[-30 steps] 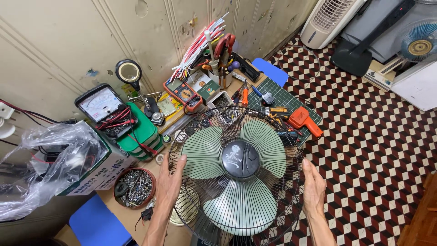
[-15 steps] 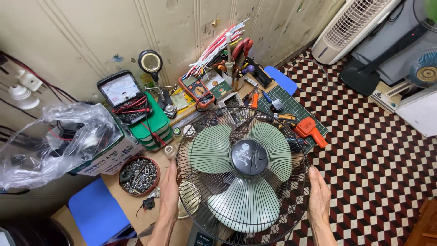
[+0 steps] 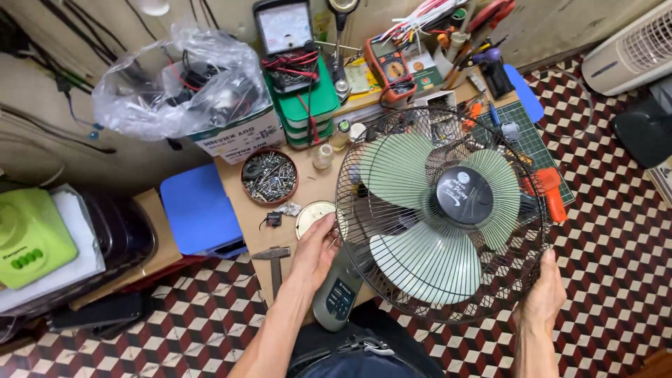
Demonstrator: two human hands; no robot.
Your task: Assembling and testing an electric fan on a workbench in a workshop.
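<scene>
Both hands grip the black wire cage of the pale green fan (image 3: 448,217) mid-frame, left hand (image 3: 316,248) and right hand (image 3: 544,297) on opposite rims. It's over a cluttered wooden bench (image 3: 308,189) on a checkered tile floor (image 3: 616,231).

View swings left vs 1 s ago: a green appliance (image 3: 31,236) and a dark bin (image 3: 122,234) now show at the left edge, and the white cooler (image 3: 628,47) slides to the upper right corner. Fan guard (image 3: 441,213) sits more to the right of frame. Left hand (image 3: 318,248) is lower on the guard's left rim, fingers hooked on the wires, no longer splayed flat beside it. Right hand (image 3: 546,294) is closed on the lower right rim, thumb over the wire, where it was open and just off it. A hammer (image 3: 273,262) on the surface (image 3: 280,224) comes into view.
</scene>
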